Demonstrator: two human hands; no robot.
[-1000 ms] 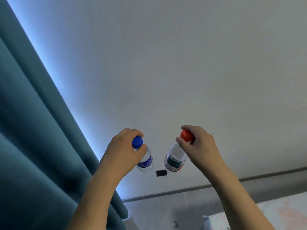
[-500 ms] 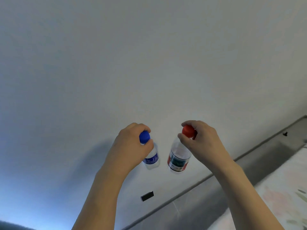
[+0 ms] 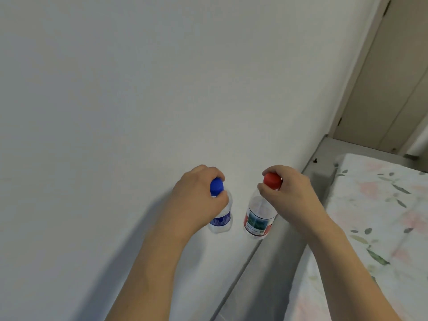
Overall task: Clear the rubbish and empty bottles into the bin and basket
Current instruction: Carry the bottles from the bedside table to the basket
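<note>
— Bottles, two of them, both held out in the air in front of a plain white wall [image 3: 139,89]. What else is around them?

— Going by size: the wall fills most of what I see, then a bed with a flowered sheet [image 3: 382,228] on the right, then a beige door [image 3: 393,77] in the far right corner. A grey strip of floor [image 3: 273,269] runs between wall and bed.

— And the bottles themselves?

— The bigger one, the red-capped bottle [image 3: 260,216], hangs from the right hand [image 3: 289,193]. Its fingers are closed around the red cap, so the clear body with its red and green label dangles below them. The smaller blue-capped bottle [image 3: 221,218] hangs from the left hand [image 3: 196,195], whose fingers curl tight about the neck, just under the blue cap; the blue label shows beneath the thumb.

— Do the two touch?

— No, they hang just beside each other with a gap between. Nothing stands between them and me; I see no bin or basket from here.
</note>
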